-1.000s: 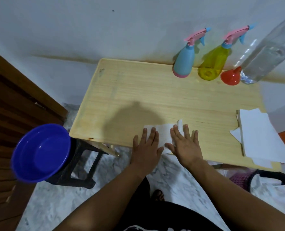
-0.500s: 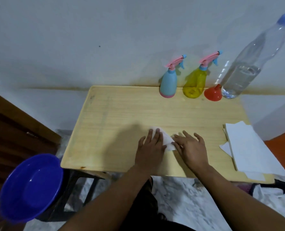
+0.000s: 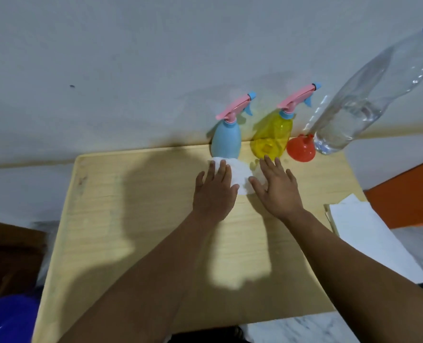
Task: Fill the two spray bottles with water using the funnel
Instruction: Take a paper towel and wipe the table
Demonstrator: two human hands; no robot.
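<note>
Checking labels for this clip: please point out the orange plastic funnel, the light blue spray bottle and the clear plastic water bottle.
orange plastic funnel (image 3: 301, 151), head view, on its wide cone.
light blue spray bottle (image 3: 226, 141), head view, on its body.
clear plastic water bottle (image 3: 354, 112), head view, on its water-filled lower part.

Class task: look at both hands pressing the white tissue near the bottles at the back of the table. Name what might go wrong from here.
1. The left hand and right hand press the tissue right at the base of the blue spray bottle; a further push may tip it.
2. The yellow spray bottle and orange funnel stand close by and might get knocked.
3. Both trigger caps look fitted, so filling cannot begin yet.
</note>
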